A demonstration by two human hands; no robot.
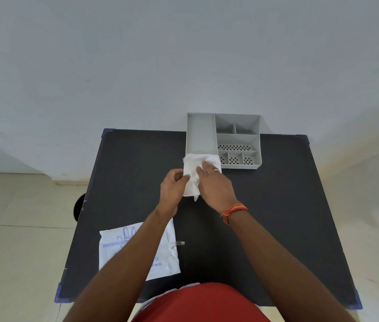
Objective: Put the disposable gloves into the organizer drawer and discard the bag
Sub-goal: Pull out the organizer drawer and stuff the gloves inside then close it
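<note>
A stack of thin white disposable gloves (192,180) is held between both hands over the black table, its far end resting at the near end of the long left compartment of the grey organizer (201,133). My left hand (173,187) pinches the stack's left edge. My right hand (216,185) lies on top of the stack with fingers spread over it. The empty white glove bag (162,254), printed with blue "DISPOSABLE" text, lies flat at the table's near left, partly under my left forearm.
The grey organizer has several smaller compartments on its right side (238,145), some with perforated bottoms. The black table (276,205) stands against a pale wall. A dark round object (78,206) sits on the floor left of the table.
</note>
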